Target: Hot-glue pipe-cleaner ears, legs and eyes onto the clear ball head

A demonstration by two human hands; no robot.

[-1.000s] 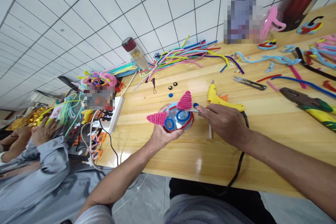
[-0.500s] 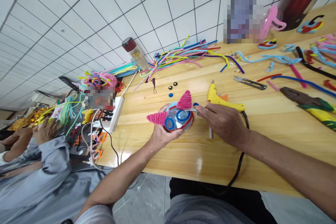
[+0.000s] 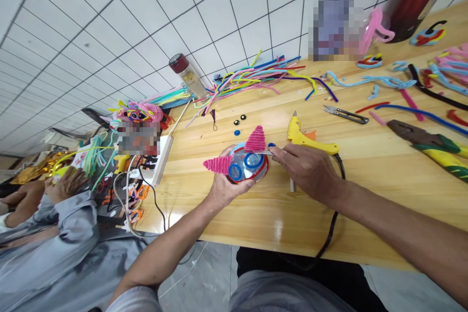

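Observation:
A clear round piece (image 3: 248, 165) with blue rings, a red edge and two pink fuzzy triangular ears rests in my left hand (image 3: 225, 189), whose fingers wrap round its left and lower side. My right hand (image 3: 305, 168) pinches a thin, light-coloured tool (image 3: 266, 153), its tip reaching over the upper ring. A small dark blue piece (image 3: 271, 146) shows at my right fingertips. Just behind my right hand lies a yellow glue gun (image 3: 307, 140). Two black beads (image 3: 240, 120) and a blue dot (image 3: 237, 132) lie beyond the clear piece.
Pipe cleaners (image 3: 252, 74) lie along the wall beside a lidded bottle (image 3: 188, 75). Small snips (image 3: 345, 113) and pliers (image 3: 427, 144) are at the right. A power strip (image 3: 163, 160) with cables stands left. Another person's hand (image 3: 68, 184) is at far left.
The view has shifted very slightly. Both hands keep almost the same pose around the clear piece and the thin tool.

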